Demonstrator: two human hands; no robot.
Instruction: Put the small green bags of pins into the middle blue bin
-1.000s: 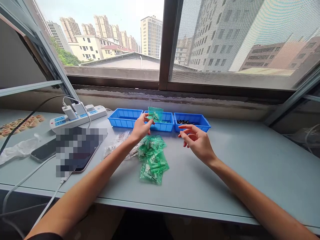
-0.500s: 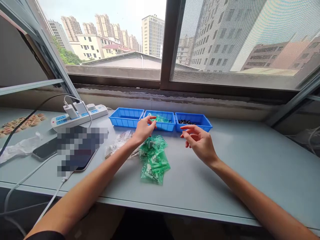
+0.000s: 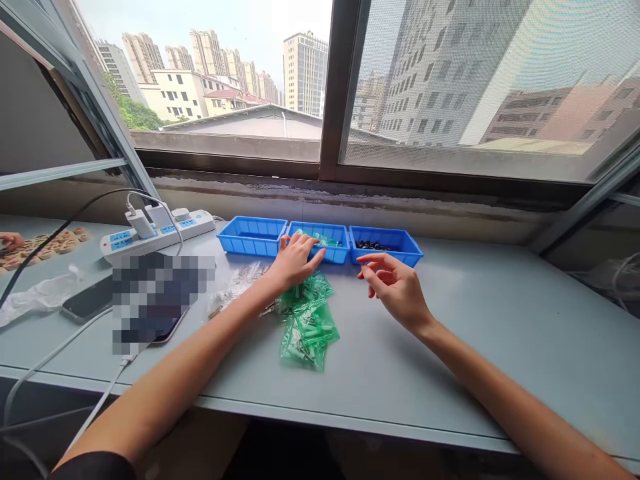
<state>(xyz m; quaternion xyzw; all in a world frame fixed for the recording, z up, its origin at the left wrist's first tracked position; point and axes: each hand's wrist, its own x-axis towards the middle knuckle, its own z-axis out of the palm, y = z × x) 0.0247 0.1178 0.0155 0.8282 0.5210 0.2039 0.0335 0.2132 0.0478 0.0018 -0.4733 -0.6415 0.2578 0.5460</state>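
My left hand [image 3: 296, 261] reaches over the front of the middle blue bin [image 3: 320, 255], fingers spread and palm down. Green plastic packets [image 3: 325, 240] lie inside that bin, partly behind the fingers. To the right, my right hand [image 3: 397, 287] hovers in front of the right blue bin [image 3: 413, 250], which holds small black parts [image 3: 373, 245]. Its thumb and forefinger are pinched together and the other fingers curl in; anything between the tips is too small to make out. Between my arms, green packets with white pieces inside [image 3: 310, 333] lie in an overlapping pile.
Beside my left forearm are clear bags of small parts [image 3: 240, 287]. The left blue bin [image 3: 253, 237] stands at the back. Further left are two phones [image 3: 90, 300], a power strip [image 3: 187, 227] and cables. Another person's hand [image 3: 11, 241] is by beige pieces [image 3: 55, 248].
My left hand has opened its fingers and turned palm down over the middle bin; the green packet at its fingertips is released there. Another person's hand has appeared at far left.
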